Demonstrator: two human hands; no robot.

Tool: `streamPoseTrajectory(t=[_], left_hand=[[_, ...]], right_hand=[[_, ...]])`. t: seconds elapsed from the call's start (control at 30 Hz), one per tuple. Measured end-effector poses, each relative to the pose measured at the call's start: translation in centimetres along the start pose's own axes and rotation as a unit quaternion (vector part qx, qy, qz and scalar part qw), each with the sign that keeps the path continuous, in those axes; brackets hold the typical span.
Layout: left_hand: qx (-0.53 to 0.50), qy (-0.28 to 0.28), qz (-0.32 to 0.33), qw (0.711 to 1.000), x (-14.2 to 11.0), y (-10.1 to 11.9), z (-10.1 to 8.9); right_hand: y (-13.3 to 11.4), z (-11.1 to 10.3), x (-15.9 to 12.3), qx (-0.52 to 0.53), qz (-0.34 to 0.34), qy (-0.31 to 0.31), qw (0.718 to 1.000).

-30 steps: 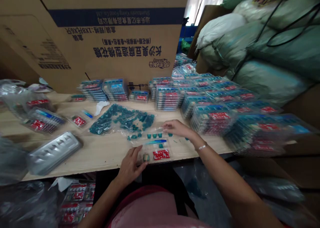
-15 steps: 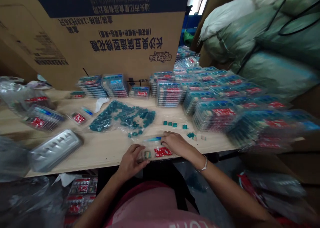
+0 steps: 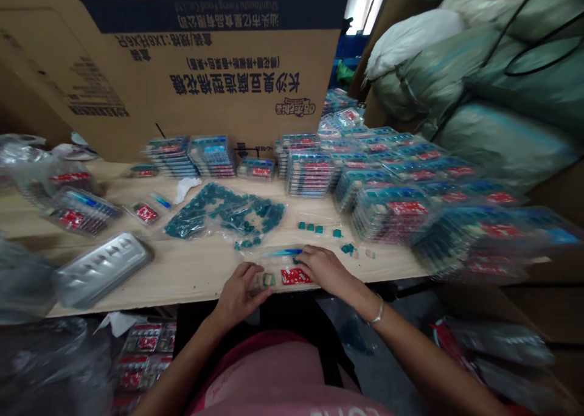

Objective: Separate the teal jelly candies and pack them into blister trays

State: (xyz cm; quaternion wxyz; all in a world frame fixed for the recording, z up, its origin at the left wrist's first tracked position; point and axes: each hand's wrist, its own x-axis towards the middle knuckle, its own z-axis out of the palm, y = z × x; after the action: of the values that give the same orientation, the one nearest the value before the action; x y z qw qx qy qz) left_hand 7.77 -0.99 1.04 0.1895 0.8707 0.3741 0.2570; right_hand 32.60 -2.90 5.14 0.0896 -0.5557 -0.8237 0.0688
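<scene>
A clear plastic tray (image 3: 276, 279) lies at the table's front edge, holding a red packet with white spots (image 3: 295, 276), a blue strip (image 3: 287, 253) and a small tan-and-green piece (image 3: 269, 279). My left hand (image 3: 241, 291) grips the tray's left end between thumb and fingers. Over the tray's right part, my right hand (image 3: 326, 271) has its fingertips pinched on a small teal cube (image 3: 296, 260), partly hidden by the fingers. Beyond the right hand stand several loose teal cubes (image 3: 319, 228). Farther back, an open clear bag of teal cubes (image 3: 219, 212) is spread out.
Tall stacks of filled clear packs (image 3: 387, 212) occupy the right side. A pile of empty trays (image 3: 103, 270) sits at left, near more filled packs (image 3: 77, 212). A large cardboard box (image 3: 219, 57) stands behind the table (image 3: 196, 276); bulging sacks (image 3: 502, 124) rise at right.
My right hand has shifted slightly right and down, and a teal cube now shows at its fingertips. The left hand keeps its grip on the tray. The view has tilted slightly.
</scene>
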Motion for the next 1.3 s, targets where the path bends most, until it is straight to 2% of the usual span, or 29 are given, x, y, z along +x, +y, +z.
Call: streamPoseTrajectory(t=[0.1, 0.2, 0.3, 0.57, 0.73, 0.87, 0.93, 1.13, 1.3], left_hand=[[-0.002, -0.008, 0.006, 1.0, 0.0, 0.0, 0.0], [-0.005, -0.01, 0.007, 1.0, 0.1, 0.1, 0.0], [-0.006, -0.01, 0.01, 1.0, 0.1, 0.2, 0.0], [0.027, -0.009, 0.029, 0.999, -0.1, -0.2, 0.5], [0.033, -0.002, 0.042, 0.999, -0.2, -0.3, 0.6], [0.043, 0.009, 0.046, 0.998, -0.3, -0.5, 0.7], [0.048, 0.006, 0.049, 0.998, -0.4, -0.5, 0.7], [0.056, -0.013, 0.049, 0.997, -0.3, -0.3, 0.6], [0.056, -0.011, 0.049, 0.997, -0.5, -0.3, 0.6]], right_hand=[[-2.3, 0.5, 0.1, -0.009, -0.021, 0.04, 0.999], [-4.5, 0.7, 1.4, 0.035, -0.083, -0.005, 0.996], [-5.5, 0.7, 2.4, 0.04, -0.095, -0.057, 0.993], [-5.3, 0.7, 2.1, 0.05, -0.103, -0.086, 0.99], [-5.2, 0.3, 2.5, 0.058, -0.116, -0.138, 0.982], [-6.3, 0.8, 1.4, 0.029, -0.073, -0.079, 0.994], [-6.6, 1.0, 1.2, 0.032, -0.054, -0.074, 0.995], [-5.4, 0.4, 2.5, 0.075, -0.053, -0.152, 0.984], [-4.5, 0.1, 3.1, 0.113, -0.07, -0.163, 0.978]])
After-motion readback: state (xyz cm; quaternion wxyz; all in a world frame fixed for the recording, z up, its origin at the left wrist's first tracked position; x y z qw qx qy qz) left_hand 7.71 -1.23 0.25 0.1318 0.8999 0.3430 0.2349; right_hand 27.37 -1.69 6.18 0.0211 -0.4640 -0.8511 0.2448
